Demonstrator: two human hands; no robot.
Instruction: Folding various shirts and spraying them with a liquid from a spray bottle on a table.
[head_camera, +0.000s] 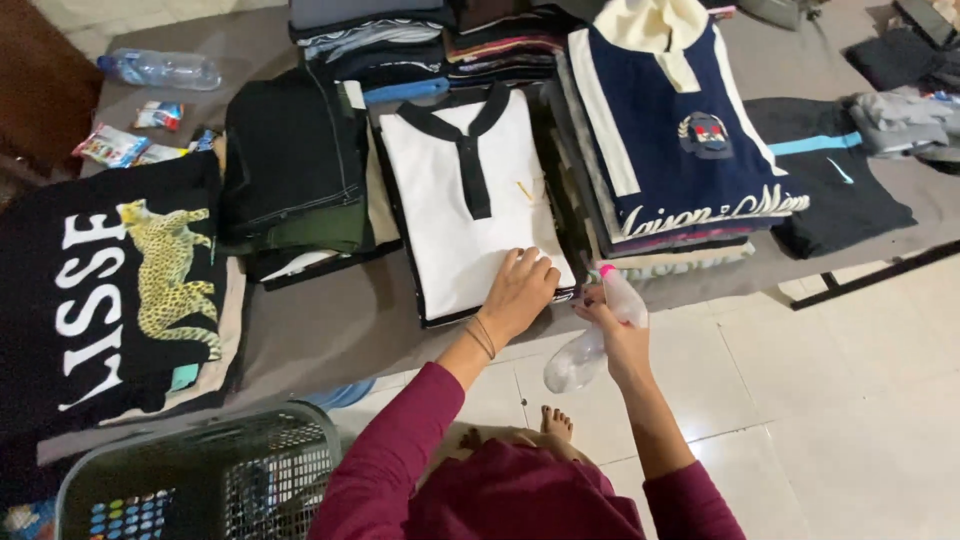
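Observation:
My left hand (520, 290) rests flat on the near edge of a folded white shirt (455, 205) with a black collar and placket, lying on the grey-covered table (330, 320). My right hand (618, 335) grips a clear plastic spray bottle (590, 340) with a pink nozzle, held just off the table's front edge beside the white shirt. Both sleeves are maroon.
Folded stacks surround the white shirt: dark clothes (295, 160) to the left, a navy and cream shirt (680, 130) to the right, a black shirt with a leopard print (110, 290) at far left. A grey laundry basket (200, 470) stands lower left. A water bottle (160, 68) lies far back.

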